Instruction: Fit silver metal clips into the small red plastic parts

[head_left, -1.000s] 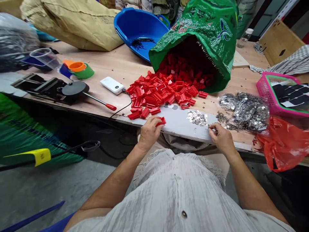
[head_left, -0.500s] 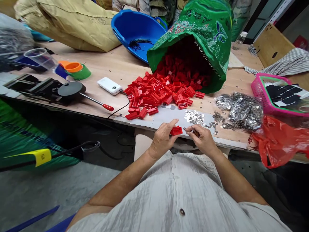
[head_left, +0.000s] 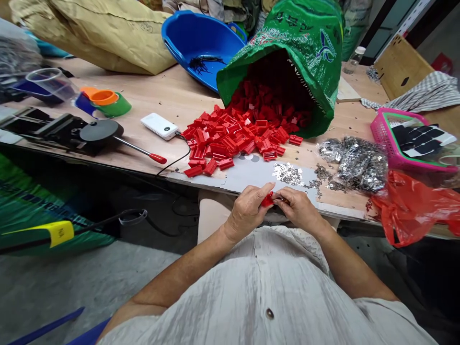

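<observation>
Pinching red clip (head_left: 267, 201), left hand (head_left: 247, 212) meets right hand (head_left: 299, 209) (sack (head_left: 318, 28) print inverted).

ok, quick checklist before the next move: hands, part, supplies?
1. Grip on red part: ok, pinched between left hand and right hand, just off the table edge.
2. Part's orientation: cannot tell, fingers cover most of it.
3. Metal piece in the right hand: cannot tell, hidden.
4. Red parts pile: ok, spilled from the green sack, just beyond the grey board.
5. Loose metal pieces: ok, scattered on the grey board ahead of the right hand.
</observation>
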`<state>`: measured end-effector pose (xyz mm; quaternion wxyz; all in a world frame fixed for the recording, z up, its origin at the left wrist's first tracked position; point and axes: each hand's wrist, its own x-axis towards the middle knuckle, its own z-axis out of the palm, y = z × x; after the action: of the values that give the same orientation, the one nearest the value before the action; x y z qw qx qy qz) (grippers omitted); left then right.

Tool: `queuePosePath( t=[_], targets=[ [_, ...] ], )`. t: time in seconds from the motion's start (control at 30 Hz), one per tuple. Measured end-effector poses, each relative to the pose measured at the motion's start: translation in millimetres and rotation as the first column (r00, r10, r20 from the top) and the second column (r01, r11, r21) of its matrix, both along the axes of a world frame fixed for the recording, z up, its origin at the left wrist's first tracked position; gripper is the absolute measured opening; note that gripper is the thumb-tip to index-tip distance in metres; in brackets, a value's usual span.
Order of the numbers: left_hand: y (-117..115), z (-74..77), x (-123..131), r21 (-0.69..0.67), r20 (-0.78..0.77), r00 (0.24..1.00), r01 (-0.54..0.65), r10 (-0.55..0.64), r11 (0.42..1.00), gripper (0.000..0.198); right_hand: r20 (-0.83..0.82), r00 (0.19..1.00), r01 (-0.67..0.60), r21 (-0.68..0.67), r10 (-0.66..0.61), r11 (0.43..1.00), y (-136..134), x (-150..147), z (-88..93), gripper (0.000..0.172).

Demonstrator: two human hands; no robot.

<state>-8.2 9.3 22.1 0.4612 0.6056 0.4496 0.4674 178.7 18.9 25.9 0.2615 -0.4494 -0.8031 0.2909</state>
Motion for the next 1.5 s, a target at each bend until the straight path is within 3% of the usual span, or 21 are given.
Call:
queuePosePath(
  t=[0.17,0.3,0.37,0.5,0.57,0.63,0.77,0.9,1.13,1.3,1.37,1.43,1.5],
  targets=[
    [-1.5,-1.0,-0.7,0.042,-0.006,0.997,-0.074,0.074,0.996,0.044,-0.173,0.982,0.066,-0.056,-0.075,0.996,0.2,3.1,-5.2,0.018],
    [-1.4,-0.1,-1.1,0.111,-0.076,0.994,-0.072,0.081,0.991,0.042,-0.211,0.952,0.178,-0.213,-0.223,0.961,1.0,7.9,-9.5,0.018],
    [-0.8,-1.1,-0.9,0.217,-0.141,0.985,-0.063,0.095,0.974,0.041,-0.25,0.936,0.173,-0.288,-0.248,0.942,1.4,8.0,-12.0,0.017],
    [-0.2,-6.5,1.1,0.529,-0.313,0.933,0.017,0.177,0.848,0.039,-0.371,0.897,0.082,-0.397,-0.242,0.914,3.1,4.5,-15.3,0.019],
    [-1.2,-9.7,3.4,0.609,-0.346,0.915,0.05,0.207,0.792,0.034,-0.428,0.874,0.025,-0.434,-0.23,0.9,4.5,2.9,-16.2,0.022],
    [-2.7,-12.6,6.1,0.628,-0.336,0.918,0.052,0.211,0.777,0.026,-0.464,0.859,-0.026,-0.458,-0.215,0.888,6.1,1.9,-18.1,0.026],
    [-4.8,-18.1,9.4,0.6,-0.306,0.934,0.037,0.186,0.799,0.013,-0.484,0.843,-0.062,-0.521,-0.234,0.851,6.2,0.9,-28.3,0.033],
    [-5.2,-23.5,7.6,0.565,-0.293,0.946,0.052,0.141,0.824,0.014,-0.496,0.821,-0.076,-0.586,-0.283,0.807,0.7,0.7,-38.4,0.036],
    [-6.5,-28.7,2.3,0.471,-0.173,0.985,0.057,0.029,0.88,0.021,-0.558,0.761,-0.226,-0.706,-0.331,0.671,-10.1,5.8,-37.0,0.038],
    [-4.5,-36.0,-4.1,0.343,-0.008,0.995,0.101,-0.104,0.934,0.025,-0.627,0.652,-0.344,-0.746,-0.427,0.57,-17.8,1.2,-46.8,0.043],
    [-3.2,-40.8,-7.4,0.228,0.087,0.987,0.11,-0.133,0.967,0.027,-0.638,0.639,-0.36,-0.741,-0.429,0.566,-19.1,0.0,-48.4,0.044],
    [-2.0,-44.6,-10.0,0.063,0.207,0.969,0.127,-0.138,0.99,0.028,-0.616,0.689,-0.339,-0.74,-0.382,0.582,-16.5,3.2,-46.1,0.044],
    [-1.2,-45.9,-11.6,-0.1,0.33,0.938,0.148,-0.108,0.984,0.032,-0.527,0.793,-0.214,-0.712,-0.307,0.669,-8.9,11.7,-41.4,0.04]
  ],
)
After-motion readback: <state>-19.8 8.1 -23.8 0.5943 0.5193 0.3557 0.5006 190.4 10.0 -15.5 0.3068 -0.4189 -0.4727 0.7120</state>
